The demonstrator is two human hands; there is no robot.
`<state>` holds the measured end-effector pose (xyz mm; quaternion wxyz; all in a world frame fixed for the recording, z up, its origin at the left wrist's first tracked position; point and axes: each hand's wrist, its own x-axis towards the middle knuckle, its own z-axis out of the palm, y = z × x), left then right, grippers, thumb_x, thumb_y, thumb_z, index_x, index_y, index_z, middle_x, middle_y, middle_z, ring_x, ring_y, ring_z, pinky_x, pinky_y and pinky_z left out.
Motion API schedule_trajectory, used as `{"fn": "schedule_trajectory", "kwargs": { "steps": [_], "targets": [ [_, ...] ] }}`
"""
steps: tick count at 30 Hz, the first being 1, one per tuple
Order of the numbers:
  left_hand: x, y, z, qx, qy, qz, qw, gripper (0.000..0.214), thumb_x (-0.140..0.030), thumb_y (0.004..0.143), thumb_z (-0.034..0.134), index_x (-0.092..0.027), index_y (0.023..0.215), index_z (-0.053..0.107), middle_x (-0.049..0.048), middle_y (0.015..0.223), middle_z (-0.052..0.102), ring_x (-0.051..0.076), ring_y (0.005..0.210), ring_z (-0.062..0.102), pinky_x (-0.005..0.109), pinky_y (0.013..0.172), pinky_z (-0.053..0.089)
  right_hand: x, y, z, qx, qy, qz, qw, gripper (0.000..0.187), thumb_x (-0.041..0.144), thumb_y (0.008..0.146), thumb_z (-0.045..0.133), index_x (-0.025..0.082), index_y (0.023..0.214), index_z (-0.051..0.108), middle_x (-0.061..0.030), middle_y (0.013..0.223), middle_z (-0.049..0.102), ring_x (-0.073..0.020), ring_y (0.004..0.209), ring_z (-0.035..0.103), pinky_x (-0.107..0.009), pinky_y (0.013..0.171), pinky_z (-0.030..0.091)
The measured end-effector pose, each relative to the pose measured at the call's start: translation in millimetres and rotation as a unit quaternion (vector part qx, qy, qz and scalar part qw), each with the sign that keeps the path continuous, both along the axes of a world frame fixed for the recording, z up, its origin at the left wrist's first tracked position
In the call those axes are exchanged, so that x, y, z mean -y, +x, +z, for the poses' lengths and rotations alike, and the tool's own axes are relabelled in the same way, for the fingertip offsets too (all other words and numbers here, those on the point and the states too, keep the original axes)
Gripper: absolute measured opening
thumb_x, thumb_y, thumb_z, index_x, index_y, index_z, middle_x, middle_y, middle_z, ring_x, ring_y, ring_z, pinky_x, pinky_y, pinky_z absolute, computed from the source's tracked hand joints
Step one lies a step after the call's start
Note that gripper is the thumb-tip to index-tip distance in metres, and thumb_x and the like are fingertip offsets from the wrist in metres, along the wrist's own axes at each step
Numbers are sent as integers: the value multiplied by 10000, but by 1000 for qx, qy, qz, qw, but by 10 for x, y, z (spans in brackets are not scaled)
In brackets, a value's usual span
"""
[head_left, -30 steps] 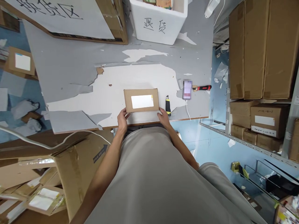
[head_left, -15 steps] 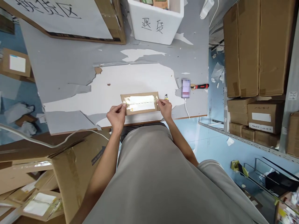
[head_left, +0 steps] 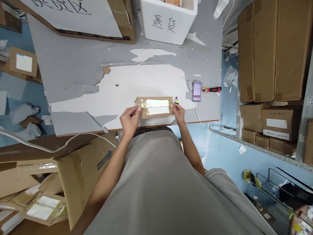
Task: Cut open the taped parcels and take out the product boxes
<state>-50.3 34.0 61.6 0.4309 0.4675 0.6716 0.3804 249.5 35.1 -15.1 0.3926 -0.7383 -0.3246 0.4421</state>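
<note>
A small flat cardboard box [head_left: 156, 115] with white labels and clear tape on top is at the front of the worktable, between my two hands. My left hand [head_left: 130, 120] pinches its left end, thumb on the tape. At the right end, my right hand [head_left: 178, 113] grips the edge between thumb and fingers. Just behind my right fingers lies a utility knife [head_left: 176, 100] with yellow and black parts, partly hidden. Farther right are a phone [head_left: 197, 91], its screen blurred, on a white cable, and a red and black handle [head_left: 214, 89] beside it.
A white foam box [head_left: 168, 26] and a large carton [head_left: 126, 23] stand at the table's back. Torn grey covering [head_left: 73, 71] spreads over the tabletop. An open carton [head_left: 80, 182] of flat parcels sits at lower left. Shelves at right hold cardboard boxes [head_left: 264, 52].
The cardboard box and both my hands have shifted a little to the right in view. The box's left side is now tilted so that a side face shows. The camera view has moved slightly.
</note>
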Motion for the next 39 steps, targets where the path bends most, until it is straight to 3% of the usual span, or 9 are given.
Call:
{"fn": "schedule_trajectory", "kwargs": {
  "steps": [6, 10, 13, 20, 26, 30, 33, 36, 39],
  "targets": [
    [45, 430, 412, 85, -8, -156, 984, 541, -677, 1052, 813, -225, 1332, 914, 123, 1475, 845, 385, 1442, 771, 553, 1225, 674, 63, 355, -71, 33, -16, -76, 996, 571, 719, 921, 771, 179, 1081, 862, -152, 1215, 908, -327, 1250, 823, -493, 1150, 664],
    [118, 557, 474, 99, -16, -217, 971, 521, -629, 1045, 836, -247, 1392, 898, 108, 1585, 802, 406, 1445, 774, 596, 1276, 646, 41, 372, -92, 70, -29, -95, 993, 510, 653, 972, 667, 182, 1062, 840, -142, 1224, 904, -302, 1252, 810, -474, 1168, 635],
    [152, 425, 436, 81, -27, -213, 973, 504, -589, 1040, 843, -252, 1413, 888, 107, 1614, 785, 400, 1349, 821, 589, 1287, 634, 12, 302, -27, 88, -28, -92, 991, 508, 662, 977, 673, 184, 1041, 833, -152, 1202, 905, -309, 1237, 803, -481, 1163, 632],
    [-35, -303, -41, 32, -104, -97, 989, 304, -473, 1020, 827, -218, 1180, 868, 134, 1307, 893, 383, 1293, 841, 523, 1164, 679, 38, -279, 251, 115, -12, -54, 992, 492, 711, 959, 752, 222, 1003, 788, -146, 1114, 887, -310, 1084, 802, -484, 1077, 672],
    [-174, -834, -491, 26, -132, -79, 988, 147, -372, 953, 795, -234, 1003, 788, 123, 1170, 893, 336, 1206, 828, 480, 1139, 656, 118, -1014, 680, 213, 12, -27, 977, 389, 612, 1071, 664, 233, 1024, 741, -137, 1113, 801, -294, 996, 775, -480, 1028, 675],
    [-173, -1272, -740, 53, -159, -37, 985, 160, -369, 867, 821, -231, 934, 773, 103, 1062, 873, 302, 1126, 810, 471, 1187, 625, 171, -1595, 986, 224, 48, 69, 971, 334, 585, 1133, 678, 268, 1070, 759, -108, 1156, 763, -308, 1088, 755, -486, 1105, 658],
    [-181, -1553, -893, 81, -213, -1, 974, 225, -406, 806, 859, -216, 902, 787, 85, 937, 841, 306, 1088, 797, 513, 1184, 628, 175, -2162, 1078, 231, 43, 159, 959, 283, 532, 1168, 703, 277, 1063, 769, -109, 1172, 744, -330, 1176, 738, -500, 1185, 620],
    [-193, -1679, -960, 95, -238, 7, 967, 262, -426, 768, 882, -201, 857, 783, 76, 836, 800, 322, 1045, 797, 560, 1135, 650, 162, -2629, 1092, 249, 44, 250, 935, 245, 485, 1192, 701, 288, 1064, 770, -116, 1183, 738, -341, 1218, 728, -492, 1186, 613],
    [-194, -1675, -946, 114, -252, 12, 961, 259, -398, 742, 902, -192, 830, 773, 72, 808, 786, 299, 987, 801, 534, 1075, 680, 153, -2752, 1117, 287, 55, 276, 916, 232, 434, 1214, 669, 285, 1070, 771, -123, 1168, 749, -327, 1208, 728, -462, 1142, 623]
  ]
}}
